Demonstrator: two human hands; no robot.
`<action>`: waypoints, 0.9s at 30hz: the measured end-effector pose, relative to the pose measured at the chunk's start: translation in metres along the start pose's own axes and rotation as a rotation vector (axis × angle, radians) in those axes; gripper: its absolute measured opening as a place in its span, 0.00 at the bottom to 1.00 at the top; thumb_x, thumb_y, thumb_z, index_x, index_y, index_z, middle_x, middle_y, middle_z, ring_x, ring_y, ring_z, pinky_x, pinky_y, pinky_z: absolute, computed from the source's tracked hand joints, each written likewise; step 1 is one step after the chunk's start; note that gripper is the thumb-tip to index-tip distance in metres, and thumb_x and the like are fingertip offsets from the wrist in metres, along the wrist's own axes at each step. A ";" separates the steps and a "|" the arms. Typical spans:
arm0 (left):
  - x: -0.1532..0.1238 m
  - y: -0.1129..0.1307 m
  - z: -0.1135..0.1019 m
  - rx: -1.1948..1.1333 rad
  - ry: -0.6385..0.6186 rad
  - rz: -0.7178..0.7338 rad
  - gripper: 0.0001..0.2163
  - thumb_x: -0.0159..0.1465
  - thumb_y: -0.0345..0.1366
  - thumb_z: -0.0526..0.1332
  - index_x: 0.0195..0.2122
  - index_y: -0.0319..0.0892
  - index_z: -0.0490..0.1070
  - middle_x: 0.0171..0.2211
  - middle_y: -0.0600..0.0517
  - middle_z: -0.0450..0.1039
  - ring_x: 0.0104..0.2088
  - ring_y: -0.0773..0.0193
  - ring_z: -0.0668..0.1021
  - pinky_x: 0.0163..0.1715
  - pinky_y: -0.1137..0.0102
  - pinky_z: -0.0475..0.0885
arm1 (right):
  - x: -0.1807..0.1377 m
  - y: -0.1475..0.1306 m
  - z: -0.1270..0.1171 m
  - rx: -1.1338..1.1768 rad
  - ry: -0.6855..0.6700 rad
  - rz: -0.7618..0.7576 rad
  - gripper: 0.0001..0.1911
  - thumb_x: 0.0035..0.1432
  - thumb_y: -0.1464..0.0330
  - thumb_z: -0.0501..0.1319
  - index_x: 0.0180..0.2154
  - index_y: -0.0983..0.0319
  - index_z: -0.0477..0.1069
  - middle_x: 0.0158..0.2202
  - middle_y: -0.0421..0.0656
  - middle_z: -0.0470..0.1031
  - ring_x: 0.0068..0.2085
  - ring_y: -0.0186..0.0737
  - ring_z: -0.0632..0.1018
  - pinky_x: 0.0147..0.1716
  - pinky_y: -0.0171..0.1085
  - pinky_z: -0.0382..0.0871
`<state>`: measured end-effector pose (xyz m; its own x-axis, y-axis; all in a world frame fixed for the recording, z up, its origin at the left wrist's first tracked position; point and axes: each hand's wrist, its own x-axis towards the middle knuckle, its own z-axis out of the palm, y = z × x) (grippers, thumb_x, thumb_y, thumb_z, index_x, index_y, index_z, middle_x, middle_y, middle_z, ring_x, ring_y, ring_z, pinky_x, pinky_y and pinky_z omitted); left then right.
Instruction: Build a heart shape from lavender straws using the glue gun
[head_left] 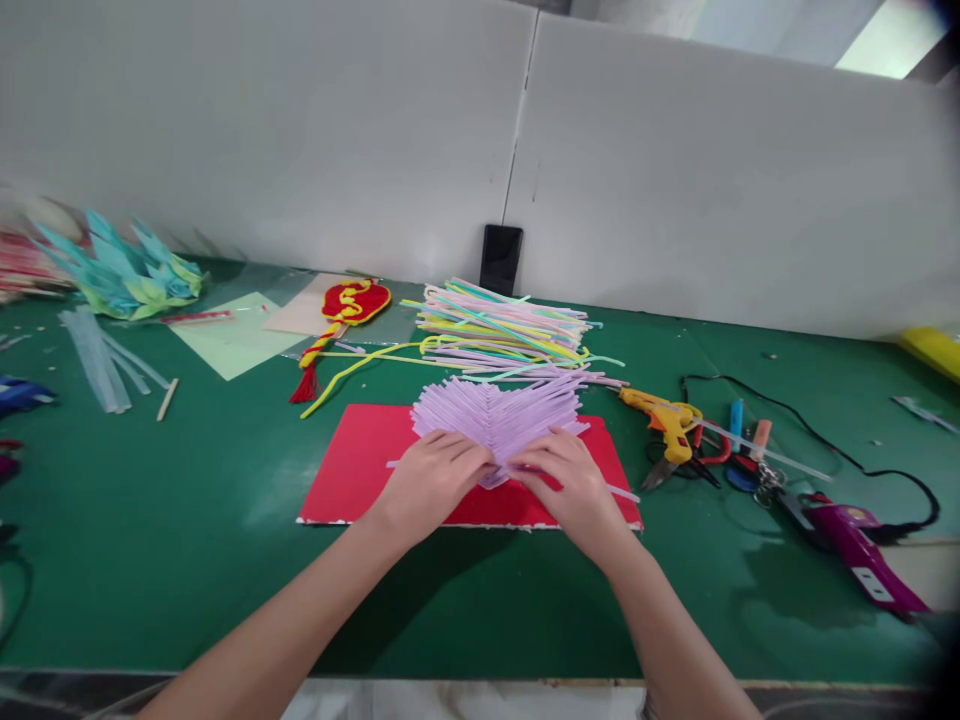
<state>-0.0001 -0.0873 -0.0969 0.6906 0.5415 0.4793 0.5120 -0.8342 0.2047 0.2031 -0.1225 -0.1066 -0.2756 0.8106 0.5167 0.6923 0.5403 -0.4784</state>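
Observation:
A heart-shaped piece [491, 410] of lilac pipe cleaners, laid side by side in slanting rows, rests on a red board [345, 470]. My left hand [442, 470] is closed at the piece's lower left, its fingertips pinched near the bottom point. My right hand [566, 480] pinches close by on the lower right. Between them the hands hold a lilac pipe cleaner [626, 494]; one end sticks out past the right hand and the other past the left. Its middle is hidden by the fingers.
Behind lies a heap of coloured pipe cleaners [502, 330], with a phone [501, 258] against the wall. To the right are a yellow glue gun [667, 420], scissors [664, 470] and a purple tool [862, 555]. A red fan-shaped ornament [360, 300] and papers [232, 335] lie left.

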 end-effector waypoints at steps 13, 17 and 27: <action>0.001 0.004 -0.011 -0.180 -0.131 0.002 0.10 0.68 0.35 0.52 0.35 0.40 0.71 0.34 0.53 0.76 0.36 0.66 0.76 0.38 0.71 0.68 | -0.002 -0.002 -0.002 0.041 -0.059 -0.156 0.08 0.61 0.73 0.57 0.37 0.58 0.73 0.35 0.40 0.77 0.38 0.35 0.75 0.54 0.47 0.60; -0.001 0.000 -0.016 -0.284 -0.241 0.051 0.08 0.67 0.33 0.54 0.34 0.41 0.72 0.33 0.54 0.76 0.36 0.66 0.75 0.39 0.72 0.66 | -0.003 -0.006 -0.001 0.144 -0.115 -0.216 0.07 0.61 0.73 0.57 0.36 0.59 0.73 0.34 0.41 0.77 0.38 0.35 0.74 0.46 0.42 0.66; 0.001 -0.007 -0.023 -0.397 -0.443 0.147 0.06 0.65 0.33 0.58 0.32 0.43 0.72 0.33 0.58 0.77 0.36 0.68 0.75 0.43 0.71 0.64 | -0.005 -0.009 0.000 0.263 -0.286 -0.194 0.07 0.61 0.69 0.57 0.34 0.59 0.75 0.33 0.41 0.76 0.37 0.35 0.73 0.39 0.37 0.66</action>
<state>-0.0147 -0.0836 -0.0781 0.9298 0.3387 0.1438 0.2247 -0.8322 0.5069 0.1977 -0.1314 -0.1049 -0.5834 0.6983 0.4148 0.4258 0.6979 -0.5759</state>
